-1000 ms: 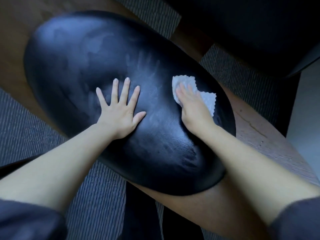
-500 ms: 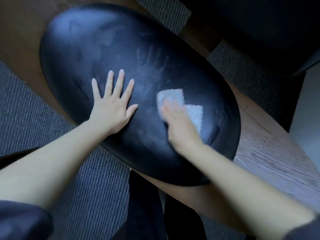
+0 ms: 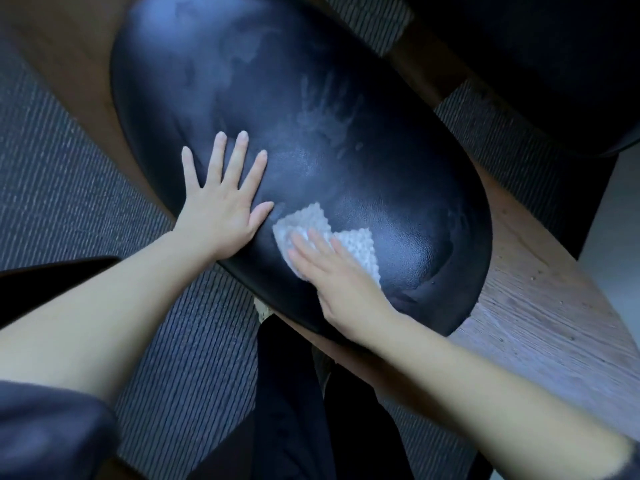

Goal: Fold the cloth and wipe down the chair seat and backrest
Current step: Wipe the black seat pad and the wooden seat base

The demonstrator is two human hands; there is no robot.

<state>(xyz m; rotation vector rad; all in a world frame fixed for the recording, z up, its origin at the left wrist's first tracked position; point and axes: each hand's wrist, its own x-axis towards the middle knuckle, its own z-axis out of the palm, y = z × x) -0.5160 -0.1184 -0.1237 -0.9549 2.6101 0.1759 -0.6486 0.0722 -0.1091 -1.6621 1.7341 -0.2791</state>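
R hand point(image 3: 341, 271) flat, pressing cloth point(image 3: 356, 242) on cushion point(image 3: 381, 168), near edge; L hand point(image 3: 221, 209) spread beside. Cloth soft, light: prob. bunches, so pin under palm.

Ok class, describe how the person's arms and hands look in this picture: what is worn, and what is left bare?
Both hands are bare: no gloves, rings or watch show on the left hand or right hand. The forearms are uncovered too. A dark grey left sleeve and right sleeve end near the elbows.
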